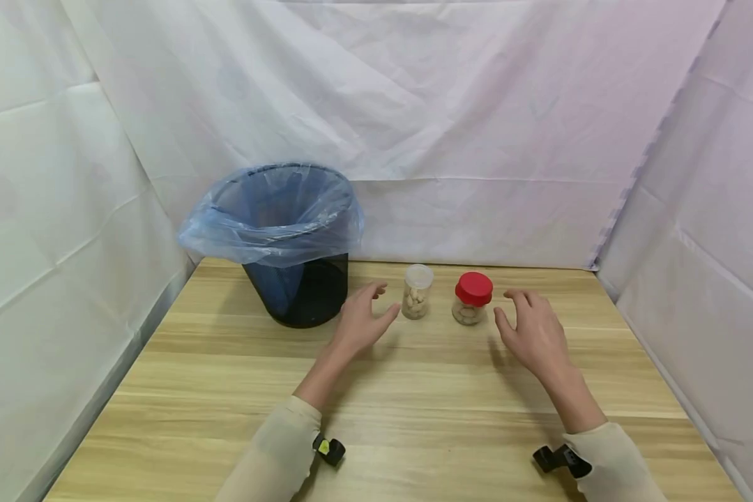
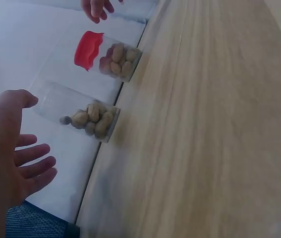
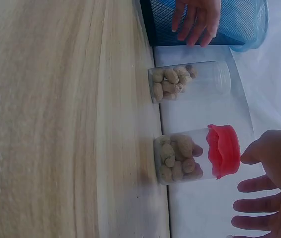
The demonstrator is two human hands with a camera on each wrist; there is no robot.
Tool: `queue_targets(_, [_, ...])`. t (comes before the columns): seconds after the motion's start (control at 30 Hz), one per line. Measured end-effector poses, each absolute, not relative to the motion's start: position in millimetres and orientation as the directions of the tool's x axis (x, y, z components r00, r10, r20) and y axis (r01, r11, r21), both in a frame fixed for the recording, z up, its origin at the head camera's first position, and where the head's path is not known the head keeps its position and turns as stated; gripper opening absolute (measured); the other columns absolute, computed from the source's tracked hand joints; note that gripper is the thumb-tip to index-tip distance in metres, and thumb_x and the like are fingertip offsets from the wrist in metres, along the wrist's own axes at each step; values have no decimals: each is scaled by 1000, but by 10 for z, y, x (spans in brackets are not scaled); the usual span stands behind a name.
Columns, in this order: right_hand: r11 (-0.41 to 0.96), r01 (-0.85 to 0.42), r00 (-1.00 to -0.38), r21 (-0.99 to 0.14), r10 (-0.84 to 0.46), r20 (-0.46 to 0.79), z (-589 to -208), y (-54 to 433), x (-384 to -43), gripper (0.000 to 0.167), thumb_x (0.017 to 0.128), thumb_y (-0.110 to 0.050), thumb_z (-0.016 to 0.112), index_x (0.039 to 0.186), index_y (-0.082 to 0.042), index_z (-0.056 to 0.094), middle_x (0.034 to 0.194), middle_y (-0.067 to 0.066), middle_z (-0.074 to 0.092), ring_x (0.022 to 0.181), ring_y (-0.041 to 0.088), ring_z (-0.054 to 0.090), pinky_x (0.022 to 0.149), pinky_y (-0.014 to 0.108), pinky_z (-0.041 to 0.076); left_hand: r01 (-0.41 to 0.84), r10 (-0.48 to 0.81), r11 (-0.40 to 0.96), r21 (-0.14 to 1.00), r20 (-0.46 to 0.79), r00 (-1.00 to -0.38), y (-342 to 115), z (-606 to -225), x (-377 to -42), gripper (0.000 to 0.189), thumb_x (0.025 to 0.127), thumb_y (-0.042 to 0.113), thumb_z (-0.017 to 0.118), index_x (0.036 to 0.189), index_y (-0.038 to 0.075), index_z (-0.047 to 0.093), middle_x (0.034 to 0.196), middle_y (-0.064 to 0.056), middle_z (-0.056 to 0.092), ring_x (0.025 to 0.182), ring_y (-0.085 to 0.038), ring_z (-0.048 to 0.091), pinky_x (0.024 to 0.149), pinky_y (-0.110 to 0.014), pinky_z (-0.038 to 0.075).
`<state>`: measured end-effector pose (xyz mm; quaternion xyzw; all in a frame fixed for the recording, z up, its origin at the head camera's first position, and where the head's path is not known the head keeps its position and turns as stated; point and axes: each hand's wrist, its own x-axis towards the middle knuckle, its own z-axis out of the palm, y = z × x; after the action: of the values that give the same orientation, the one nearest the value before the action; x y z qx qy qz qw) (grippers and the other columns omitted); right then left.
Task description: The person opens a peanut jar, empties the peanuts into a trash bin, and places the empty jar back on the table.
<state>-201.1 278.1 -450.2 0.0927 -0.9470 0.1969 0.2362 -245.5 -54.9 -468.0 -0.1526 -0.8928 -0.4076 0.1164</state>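
Two clear plastic jars stand upright side by side on the wooden table. The left jar [image 1: 417,291] has a whitish, see-through top and is about half full of peanuts in their shells [image 2: 94,119]. A scalloped red lid [image 1: 474,288] covers the right jar [image 1: 468,313], which holds similar brownish nuts [image 3: 178,158]. My left hand [image 1: 362,322] is just left of the left jar, thumb and fingers spread apart and holding nothing. On the other side, my right hand [image 1: 533,331] is close to the red lid, its fingers loosely bent and nothing in them.
At the back left stands a black mesh bin [image 1: 335,296], lined with a blue plastic bag [image 1: 270,233] folded over its rim. White cloth [image 1: 477,104] hangs behind the wooden table [image 1: 414,418] and along both sides.
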Motion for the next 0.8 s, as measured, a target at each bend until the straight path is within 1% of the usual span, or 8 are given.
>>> queue_targets(0.17, [906, -271, -869, -326, -85, 487, -4517, 2764, -2005, 36, 102, -19, 69, 126, 9, 68, 124, 32, 68, 119, 55, 61, 98, 69, 50, 337, 182, 545, 768, 284, -941, -454, -4721, -2576, 61, 99, 38, 79, 147, 4, 61, 140, -18, 69, 128, -34, 67, 108, -48, 56])
queue_targets(0.37, [906, -272, -872, -325, -89, 481, -4530, 2764, -2016, 37, 102, -19, 70, 126, 9, 68, 124, 32, 68, 119, 55, 61, 99, 69, 50, 322, 190, 480, 816, 262, -946, -345, -4803, -2735, 67, 95, 30, 83, 149, -1, 58, 142, -21, 68, 128, -37, 67, 108, -49, 56])
queue_targets(0.57, [909, -249, -889, -335, -77, 451, -4546, 2768, -2021, 38, 103, -20, 69, 127, 9, 67, 128, 32, 66, 119, 54, 61, 97, 68, 51, 313, 205, 450, 837, 244, -948, -243, -4881, -2838, 75, 90, 30, 89, 151, 1, 56, 145, -20, 66, 131, -37, 65, 110, -48, 55])
queue_targets(0.67, [908, -243, -893, -340, -73, 443, -4555, 2777, -2022, 38, 104, -21, 68, 127, 8, 67, 128, 32, 66, 119, 54, 61, 96, 68, 52, 304, 199, 402, 863, 242, -950, -188, -4893, -2865, 76, 89, 26, 91, 151, 1, 56, 146, -20, 65, 133, -37, 65, 112, -47, 54])
queue_targets(0.8, [907, -234, -900, -349, -66, 430, -4561, 2792, -2024, 38, 104, -22, 67, 127, 8, 67, 129, 31, 65, 120, 54, 61, 94, 69, 52, 269, 194, 339, 902, 213, -958, -121, -4903, -2886, 77, 87, 20, 93, 152, 3, 55, 148, -17, 64, 133, -36, 64, 112, -49, 54])
